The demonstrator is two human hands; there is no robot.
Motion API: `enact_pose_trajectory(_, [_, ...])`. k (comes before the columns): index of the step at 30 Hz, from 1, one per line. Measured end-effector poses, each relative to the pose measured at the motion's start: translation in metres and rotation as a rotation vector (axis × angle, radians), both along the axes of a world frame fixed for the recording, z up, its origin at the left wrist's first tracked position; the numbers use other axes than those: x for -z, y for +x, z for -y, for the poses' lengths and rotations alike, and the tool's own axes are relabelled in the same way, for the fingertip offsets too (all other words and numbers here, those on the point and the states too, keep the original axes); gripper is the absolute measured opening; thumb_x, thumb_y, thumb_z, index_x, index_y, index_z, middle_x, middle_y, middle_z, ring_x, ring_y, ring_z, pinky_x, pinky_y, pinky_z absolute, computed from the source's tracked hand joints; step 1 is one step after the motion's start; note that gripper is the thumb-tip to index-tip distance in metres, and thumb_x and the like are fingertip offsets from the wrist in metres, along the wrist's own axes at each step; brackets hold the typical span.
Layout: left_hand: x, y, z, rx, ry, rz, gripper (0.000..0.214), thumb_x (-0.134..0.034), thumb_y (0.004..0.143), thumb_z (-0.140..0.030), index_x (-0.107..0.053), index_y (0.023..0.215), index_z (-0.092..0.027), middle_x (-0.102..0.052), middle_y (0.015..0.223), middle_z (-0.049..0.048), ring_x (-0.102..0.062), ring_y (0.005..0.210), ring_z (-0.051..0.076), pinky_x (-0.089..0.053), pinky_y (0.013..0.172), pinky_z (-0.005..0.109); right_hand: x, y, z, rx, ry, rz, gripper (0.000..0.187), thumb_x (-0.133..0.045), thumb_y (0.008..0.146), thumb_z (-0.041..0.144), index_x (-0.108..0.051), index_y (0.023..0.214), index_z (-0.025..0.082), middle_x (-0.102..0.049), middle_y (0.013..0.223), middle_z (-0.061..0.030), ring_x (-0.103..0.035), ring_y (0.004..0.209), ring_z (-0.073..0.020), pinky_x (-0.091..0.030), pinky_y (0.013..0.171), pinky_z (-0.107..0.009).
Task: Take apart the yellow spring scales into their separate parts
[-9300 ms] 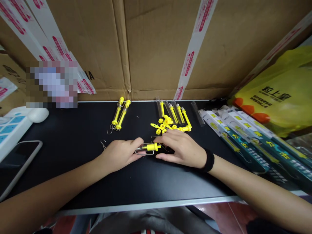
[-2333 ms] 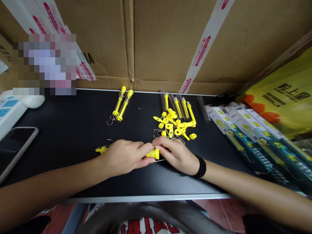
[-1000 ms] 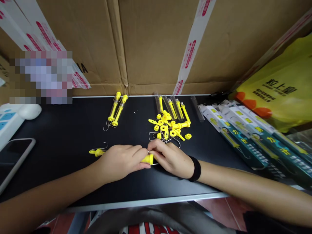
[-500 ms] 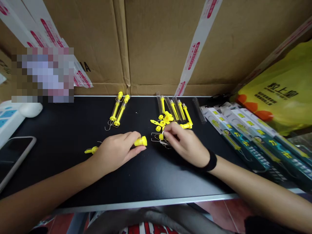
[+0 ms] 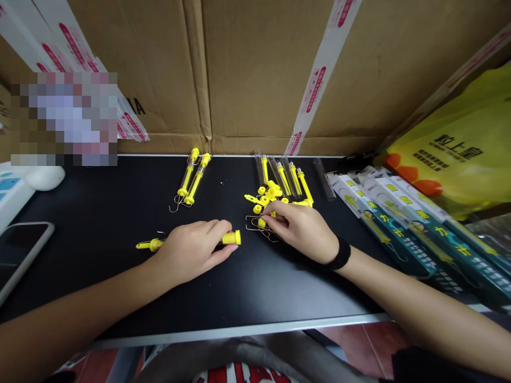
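Observation:
My left hand point(image 5: 195, 247) is wrapped round a spring scale point(image 5: 231, 238) that lies crosswise, its yellow cap showing beyond my thumb and its yellow tip on the far side of the fist. The palm hides the middle of the scale. Over a small heap of wire hooks point(image 5: 252, 222) bends my right hand point(image 5: 301, 229), thumb and fingertips close together among them; what they pinch, if anything, is hidden. Loose yellow plastic parts point(image 5: 265, 200) lie just beyond those fingertips.
Two spring scales point(image 5: 195, 181) lie at the back left. Behind the loose parts are clear tubes point(image 5: 324, 180) and yellow inner rods point(image 5: 305, 187). Boxed spring scales point(image 5: 399, 223) line the right side, near a yellow bag point(image 5: 451, 159). A phone point(image 5: 24, 255) rests at the left edge.
My right fingertips have moved slightly left and down into the wire hooks. The left hand keeps its grip on the spring scale, which is now turned a little more level.

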State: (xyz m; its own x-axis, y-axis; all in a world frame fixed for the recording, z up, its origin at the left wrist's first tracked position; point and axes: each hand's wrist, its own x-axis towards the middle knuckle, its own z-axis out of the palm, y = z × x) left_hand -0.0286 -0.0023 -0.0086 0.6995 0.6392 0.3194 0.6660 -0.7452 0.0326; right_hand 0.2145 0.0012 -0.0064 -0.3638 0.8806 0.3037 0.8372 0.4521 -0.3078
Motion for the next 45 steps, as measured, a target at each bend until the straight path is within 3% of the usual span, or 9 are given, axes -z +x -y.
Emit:
enact_pose_trajectory(3, [0.001, 0.0, 0.0, 0.003, 0.006, -0.013, 0.018, -0.044, 0.089, -0.038, -0.05, 0.092, -0.02, -0.064, 0.081, -0.0036, -0.064, 0.073, 0.013, -0.042, 0.06, 0.025, 0.0, -0.001, 0.001, -0.045, -0.001, -0.05, 0.011, -0.053, 0.086, 0.026, -0.06, 0.085, 0.018, -0.063, 0.065, 0.0009, -0.054, 0.055, -0.0102, -0.037, 0.054, -0.02])
enact_pose_trajectory(10, [0.003, 0.001, 0.001, 0.007, -0.013, -0.045, 0.019, -0.045, 0.089, -0.038, -0.051, 0.093, -0.021, -0.064, 0.081, -0.0032, -0.064, 0.074, 0.014, -0.042, 0.061, 0.026, 0.003, -0.008, 0.009, -0.325, 0.097, -0.049, 0.016, -0.046, 0.091, 0.025, -0.06, 0.091, 0.018, -0.067, 0.083, -0.0034, -0.062, 0.074, -0.0128, -0.046, 0.066, -0.022])
enact_pose_trajectory(15, [0.002, 0.001, 0.001, -0.001, -0.031, -0.061, 0.019, -0.044, 0.089, -0.039, -0.052, 0.093, -0.022, -0.063, 0.08, -0.0036, -0.063, 0.074, 0.015, -0.042, 0.061, 0.027, 0.009, -0.005, 0.004, -0.167, 0.076, 0.042, 0.021, -0.046, 0.091, 0.023, -0.063, 0.103, 0.018, -0.07, 0.1, -0.0037, -0.066, 0.087, -0.0167, -0.05, 0.076, -0.027])
enact_pose_trajectory(19, [0.001, 0.002, 0.001, -0.004, -0.037, -0.061, 0.019, -0.044, 0.089, -0.039, -0.052, 0.092, -0.021, -0.063, 0.078, -0.0035, -0.063, 0.072, 0.014, -0.041, 0.06, 0.026, 0.008, -0.001, 0.001, -0.073, 0.09, 0.116, 0.023, -0.047, 0.091, 0.024, -0.064, 0.103, 0.017, -0.07, 0.101, -0.0047, -0.067, 0.087, -0.0192, -0.051, 0.076, -0.03])
enact_pose_trajectory(29, [0.0, 0.002, 0.002, -0.001, -0.03, -0.082, 0.021, -0.044, 0.089, -0.039, -0.054, 0.091, -0.02, -0.062, 0.076, -0.0025, -0.063, 0.071, 0.014, -0.04, 0.059, 0.025, 0.002, -0.006, 0.007, -0.134, 0.121, 0.109, 0.024, -0.045, 0.092, 0.026, -0.065, 0.1, 0.016, -0.067, 0.087, -0.0051, -0.065, 0.077, -0.0165, -0.05, 0.07, -0.027])
enact_pose_trajectory(35, [0.001, 0.003, 0.002, 0.012, -0.024, -0.077, 0.022, -0.043, 0.09, -0.038, -0.054, 0.09, -0.02, -0.062, 0.074, -0.0023, -0.062, 0.069, 0.014, -0.04, 0.058, 0.025, 0.005, -0.009, 0.01, -0.219, 0.05, 0.109, 0.026, -0.044, 0.092, 0.027, -0.065, 0.105, 0.019, -0.062, 0.085, -0.0044, -0.062, 0.073, -0.0143, -0.048, 0.064, -0.024])
enact_pose_trajectory(41, [0.0, 0.002, 0.003, 0.01, -0.031, -0.08, 0.021, -0.043, 0.09, -0.038, -0.054, 0.09, -0.02, -0.062, 0.075, -0.002, -0.062, 0.07, 0.014, -0.04, 0.058, 0.025, 0.004, -0.006, 0.006, -0.122, 0.057, 0.133, 0.026, -0.048, 0.089, 0.03, -0.059, 0.11, 0.019, -0.06, 0.096, -0.006, -0.061, 0.079, -0.0167, -0.049, 0.067, -0.027])
enact_pose_trajectory(45, [0.0, 0.003, 0.002, 0.013, -0.044, -0.079, 0.021, -0.043, 0.09, -0.038, -0.054, 0.091, -0.02, -0.062, 0.076, -0.0021, -0.062, 0.07, 0.015, -0.04, 0.059, 0.025, 0.003, -0.004, 0.001, -0.119, 0.009, 0.166, 0.03, -0.039, 0.09, 0.016, -0.057, 0.115, 0.021, -0.056, 0.101, -0.0065, -0.06, 0.082, -0.0165, -0.049, 0.068, -0.028])
